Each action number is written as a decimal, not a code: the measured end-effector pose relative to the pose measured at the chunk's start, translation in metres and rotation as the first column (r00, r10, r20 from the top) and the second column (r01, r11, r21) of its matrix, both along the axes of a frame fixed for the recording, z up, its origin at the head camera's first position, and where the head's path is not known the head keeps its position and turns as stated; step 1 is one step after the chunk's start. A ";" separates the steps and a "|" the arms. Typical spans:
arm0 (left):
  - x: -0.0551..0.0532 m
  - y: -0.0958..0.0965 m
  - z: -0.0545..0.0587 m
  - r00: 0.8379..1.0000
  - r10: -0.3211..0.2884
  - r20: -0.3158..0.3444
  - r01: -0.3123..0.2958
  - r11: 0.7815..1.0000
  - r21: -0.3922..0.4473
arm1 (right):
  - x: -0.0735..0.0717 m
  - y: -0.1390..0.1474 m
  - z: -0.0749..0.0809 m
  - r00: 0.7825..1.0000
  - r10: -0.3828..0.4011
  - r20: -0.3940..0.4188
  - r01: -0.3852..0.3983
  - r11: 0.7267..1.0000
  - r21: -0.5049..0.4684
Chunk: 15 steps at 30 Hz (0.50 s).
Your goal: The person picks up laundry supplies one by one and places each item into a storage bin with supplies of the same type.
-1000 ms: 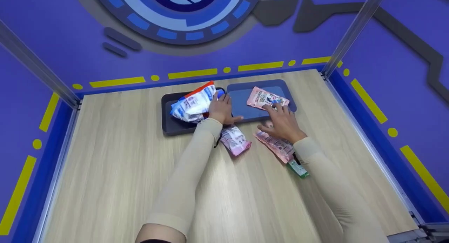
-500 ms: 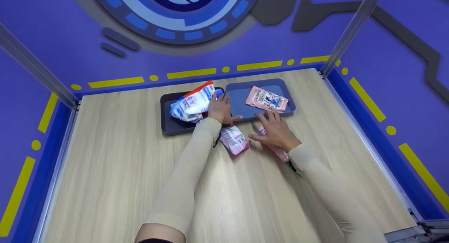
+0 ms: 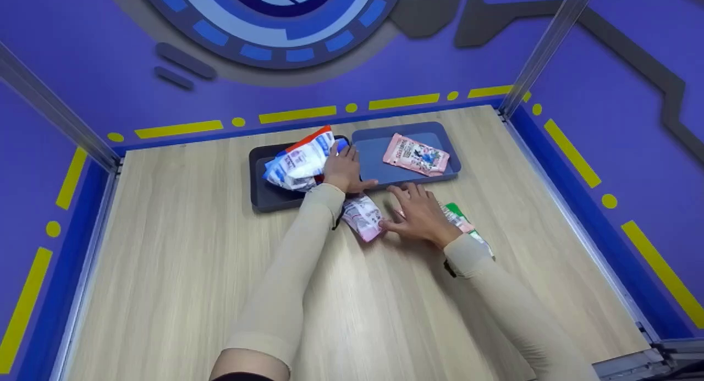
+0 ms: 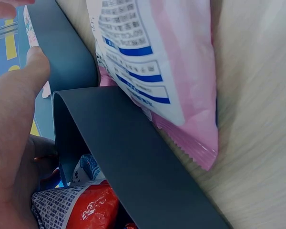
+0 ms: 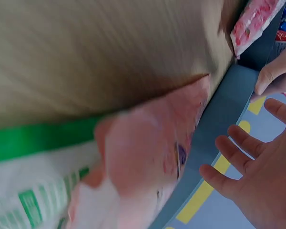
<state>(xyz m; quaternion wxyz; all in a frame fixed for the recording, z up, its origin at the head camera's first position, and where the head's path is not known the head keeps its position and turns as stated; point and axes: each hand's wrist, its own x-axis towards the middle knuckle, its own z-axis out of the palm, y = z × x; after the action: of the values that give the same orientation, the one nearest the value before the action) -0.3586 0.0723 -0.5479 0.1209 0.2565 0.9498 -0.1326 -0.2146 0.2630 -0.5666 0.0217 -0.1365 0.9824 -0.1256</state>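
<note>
Apparent step: picking up. Right hand (image 3: 419, 215), fingers loose, has pink-white packet (image 3: 361, 218) at nine o'clock; pinching seems required. Left hand (image 3: 342, 171): fingers extended.

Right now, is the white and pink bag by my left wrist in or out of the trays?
Out: the bag lies on the table, outside the black tray.

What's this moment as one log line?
left hand: at black tray | right hand: spread out near white-pink packet | flat pink packet: in blue-gray tray
</note>
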 end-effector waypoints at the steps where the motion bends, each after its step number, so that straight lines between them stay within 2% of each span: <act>1: 0.000 0.000 0.000 1.000 -0.001 0.001 0.001 1.000 -0.001 | 0.001 -0.001 -0.001 1.000 0.008 0.000 -0.008 1.000 -0.001; 10: -0.001 0.000 -0.002 1.000 0.006 0.003 -0.006 1.000 -0.012 | 0.007 -0.012 -0.007 0.998 0.068 0.013 -0.067 0.995 -0.071; 15: 0.000 0.001 -0.001 1.000 0.009 0.002 -0.009 1.000 0.001 | 0.010 -0.020 -0.009 0.995 0.100 -0.014 -0.101 0.990 -0.094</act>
<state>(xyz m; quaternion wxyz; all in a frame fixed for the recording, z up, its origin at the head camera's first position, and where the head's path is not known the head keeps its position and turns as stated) -0.3588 0.0729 -0.5488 0.1223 0.2525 0.9508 -0.1315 -0.2043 0.2434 -0.5759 0.0170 -0.1872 0.9673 -0.1700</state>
